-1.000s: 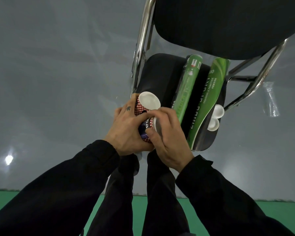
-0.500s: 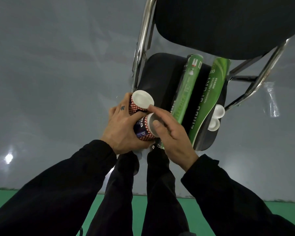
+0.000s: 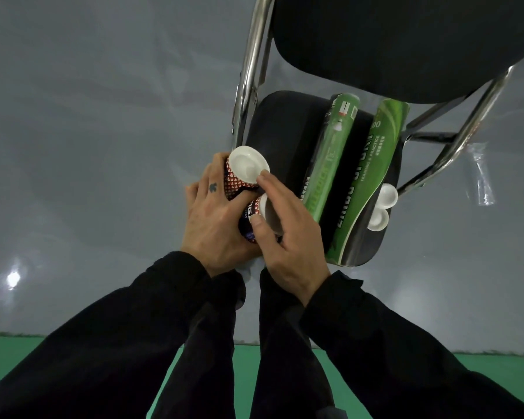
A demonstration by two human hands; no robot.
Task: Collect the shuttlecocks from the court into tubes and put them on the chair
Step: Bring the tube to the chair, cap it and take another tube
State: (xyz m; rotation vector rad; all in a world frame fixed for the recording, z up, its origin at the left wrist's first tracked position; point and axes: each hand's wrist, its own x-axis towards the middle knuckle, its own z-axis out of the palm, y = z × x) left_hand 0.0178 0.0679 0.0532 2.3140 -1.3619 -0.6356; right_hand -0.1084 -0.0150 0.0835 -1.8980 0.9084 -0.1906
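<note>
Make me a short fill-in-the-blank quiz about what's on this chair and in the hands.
1. The two tubes lying on the chair are ____ in colour.
2. The number of loose white caps beside them is ____.
3. The left hand holds ____ red-patterned tubes.
4. The right hand fingers a ____ cap.

Missing words: green; two; two; white

Both arms wear long black sleeves, left sleeve (image 3: 103,343) and right sleeve (image 3: 390,343), of plain matte cloth, ending in cuffs at the wrists. Both hands are bare, without gloves, rings or watch. The left hand (image 3: 215,219) bears a small dark tattoo (image 3: 213,187) on its back, near the knuckles. Below the cuffs, between the sleeves, show two legs in black trousers (image 3: 248,343), the cloth as plain as the sleeves, with no visible logos or seams.
</note>
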